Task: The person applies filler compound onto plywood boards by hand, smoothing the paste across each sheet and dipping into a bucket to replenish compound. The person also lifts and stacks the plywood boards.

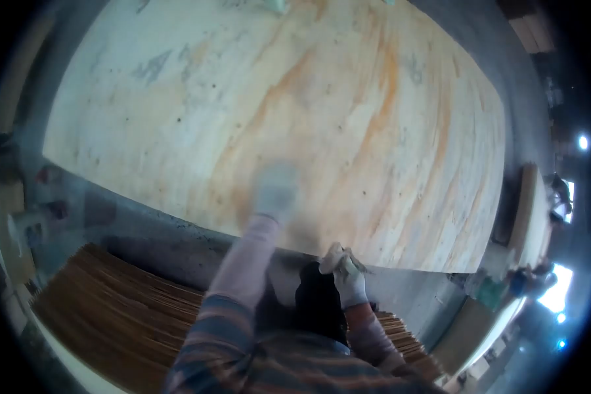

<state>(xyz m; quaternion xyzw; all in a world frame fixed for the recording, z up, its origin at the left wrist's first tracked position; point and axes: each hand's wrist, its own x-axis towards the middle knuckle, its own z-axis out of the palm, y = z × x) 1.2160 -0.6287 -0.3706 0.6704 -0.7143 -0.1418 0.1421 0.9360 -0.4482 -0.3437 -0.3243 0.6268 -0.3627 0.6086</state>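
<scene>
A large pale wood sheet [348, 131] with orange-brown grain streaks, small dark knots and a grey smudged patch lies in front of me. Over its near part is my left hand [276, 187] in a light glove, smeared by motion, so its fingers cannot be made out. Whether it touches the wood is unclear. My right hand [348, 272], also in a light glove, is at the sheet's near edge with its fingers closed. Something thin seems to stick out by the fingers, too small and blurred to name.
A stack of thin brown wood sheets [125, 315] stands close on my left and continues behind my body. Grey floor [427, 295] shows beyond the sheet's near edge. At the right, a person [532, 279] is near more stacked boards [528, 210]. Bright lights shine behind.
</scene>
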